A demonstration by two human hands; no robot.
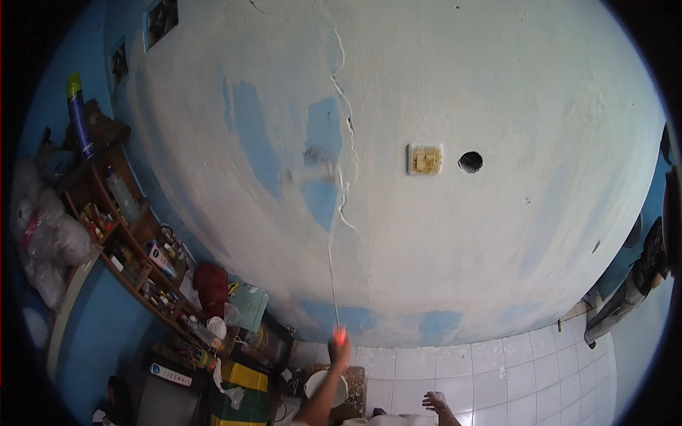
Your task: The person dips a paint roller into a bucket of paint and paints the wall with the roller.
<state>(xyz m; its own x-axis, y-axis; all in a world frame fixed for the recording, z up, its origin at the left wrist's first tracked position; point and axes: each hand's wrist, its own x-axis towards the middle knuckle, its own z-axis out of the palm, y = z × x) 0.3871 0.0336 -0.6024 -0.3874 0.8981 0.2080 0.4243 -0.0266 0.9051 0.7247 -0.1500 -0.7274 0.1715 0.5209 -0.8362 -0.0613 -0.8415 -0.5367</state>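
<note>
White tiles [490, 361] lie under the near right grip [434, 402], which is spread. To its left, the left grip [341, 353] wraps round the orange handle [339, 335] of a paint roller [332, 263]. The long rod [335, 302] points up and far, to the wall [497, 241]; the blurry head [310, 175] lies left-to-right over a blue patch [322, 206]. This looks like rolling white over blue; the next move needs steady pushing.

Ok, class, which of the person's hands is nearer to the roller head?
Left. The left hand grips the orange handle at the pole's lower end, below the roller head. The right hand is lower in view, further right, apart from the roller.
</note>
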